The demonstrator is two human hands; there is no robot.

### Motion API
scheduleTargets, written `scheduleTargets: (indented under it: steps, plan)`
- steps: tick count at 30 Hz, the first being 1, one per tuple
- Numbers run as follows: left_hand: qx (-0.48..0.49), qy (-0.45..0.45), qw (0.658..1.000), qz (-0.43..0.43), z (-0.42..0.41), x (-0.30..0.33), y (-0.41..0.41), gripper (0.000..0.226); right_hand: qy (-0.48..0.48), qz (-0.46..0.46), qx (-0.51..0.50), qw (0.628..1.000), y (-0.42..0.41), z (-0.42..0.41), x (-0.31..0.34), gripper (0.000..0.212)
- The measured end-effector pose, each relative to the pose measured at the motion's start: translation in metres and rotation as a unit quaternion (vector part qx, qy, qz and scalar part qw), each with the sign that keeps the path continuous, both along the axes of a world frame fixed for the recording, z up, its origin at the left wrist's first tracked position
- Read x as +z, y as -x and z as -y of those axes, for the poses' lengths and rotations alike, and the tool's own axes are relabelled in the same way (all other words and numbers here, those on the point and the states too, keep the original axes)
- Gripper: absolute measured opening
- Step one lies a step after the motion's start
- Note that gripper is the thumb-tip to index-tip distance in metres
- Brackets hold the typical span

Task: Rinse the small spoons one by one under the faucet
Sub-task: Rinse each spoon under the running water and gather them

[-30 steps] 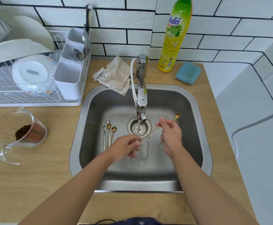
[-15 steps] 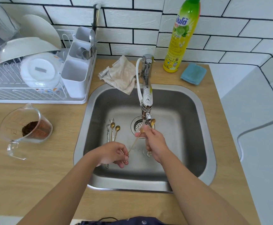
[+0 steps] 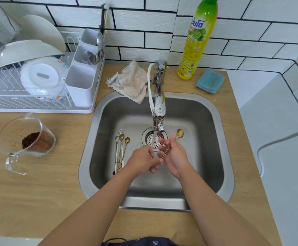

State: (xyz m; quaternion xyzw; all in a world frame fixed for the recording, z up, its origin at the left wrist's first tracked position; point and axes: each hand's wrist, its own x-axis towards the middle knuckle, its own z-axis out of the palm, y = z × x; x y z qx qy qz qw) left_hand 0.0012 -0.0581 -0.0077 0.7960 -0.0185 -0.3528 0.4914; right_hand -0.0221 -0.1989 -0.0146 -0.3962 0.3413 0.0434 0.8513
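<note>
Both hands meet over the middle of the sink (image 3: 221,121), just below the faucet (image 3: 159,107). The left hand (image 3: 142,161) has its fingers curled toward the handle end of a gold spoon (image 3: 179,134), though whether it actually pinches the handle I cannot tell. The right hand (image 3: 175,157) grips that spoon around the middle of its thin handle, with the bowl sticking up past the fingers, to the right of the spout. A thin stream of water (image 3: 153,141) runs down between the 2 hands, onto the drain strainer (image 3: 150,138).

From the left along the bench (image 3: 38,192): a clear measuring jug (image 3: 26,139) with brown grounds in its bottom stands near the front, and behind it a white dish rack (image 3: 4,96) carries plates, a bowl and a cutlery holder (image 3: 83,80). On the sink floor, left of the drain, lie the other small spoons (image 3: 120,150) — gold and silver ones, side by side, bowls pointing away from the person. A crumpled beige cloth (image 3: 132,82) hangs over the back rim of the sink, just left of the faucet base. Right of the faucet stands a yellow-green dish soap bottle (image 3: 196,50) against the tiled wall, and beside it — a folded blue cloth (image 3: 210,81).
</note>
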Motion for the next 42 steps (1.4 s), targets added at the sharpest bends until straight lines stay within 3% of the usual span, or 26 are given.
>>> scheduleTargets:
  steps: [6, 8, 10, 12, 16, 23, 27, 29, 31, 36, 42]
  plan:
    - [-0.061, -0.040, 0.997, 0.017, -0.002, 0.001, -0.003, 0.050, -0.007, 0.002, -0.045, 0.999, -0.001, 0.006, -0.007, 0.040]
    - [-0.076, -0.065, 0.994, 0.039, -0.011, -0.004, -0.009, 0.047, -0.036, 0.002, -0.068, 0.997, -0.002, 0.011, -0.009, 0.039]
    - [-0.065, -0.172, 0.974, 0.133, -0.023, -0.016, -0.023, 0.030, -0.055, -0.004, -0.068, 0.996, -0.002, 0.016, -0.009, 0.036]
    - [-0.049, -0.296, 0.931, 0.206, -0.037, -0.031, -0.034, 0.020, -0.064, -0.013, -0.049, 0.997, -0.002, 0.017, -0.007, 0.033]
    - [-0.055, -0.390, 0.901, 0.184, -0.052, -0.055, -0.036, 0.038, -0.072, -0.017, -0.030, 0.997, -0.001, 0.014, -0.005, 0.021]
    - [-0.092, -0.435, 0.878, 0.178, -0.052, -0.054, -0.042, 0.019, -0.073, -0.012, -0.020, 0.997, -0.001, 0.013, -0.005, 0.022]
    - [-0.098, -0.363, 0.908, 0.185, -0.039, -0.036, -0.042, 0.019, -0.006, -0.014, -0.023, 1.000, -0.003, 0.010, -0.006, 0.019]
    - [-0.061, -0.244, 0.953, 0.169, -0.032, -0.024, -0.037, 0.011, 0.052, -0.022, -0.024, 0.998, -0.005, 0.006, -0.005, 0.017]
    - [0.007, -0.095, 0.990, 0.100, -0.027, -0.013, -0.025, 0.004, 0.104, -0.034, -0.014, 0.994, -0.007, 0.003, -0.005, 0.017]
    - [0.058, 0.046, 0.997, 0.015, -0.029, -0.002, -0.004, 0.002, 0.166, -0.008, 0.067, 0.984, -0.007, -0.007, -0.005, 0.021]
    - [0.069, 0.110, 0.991, -0.039, -0.030, 0.006, 0.002, 0.009, 0.223, 0.014, 0.125, 0.967, -0.008, -0.014, -0.006, 0.021]
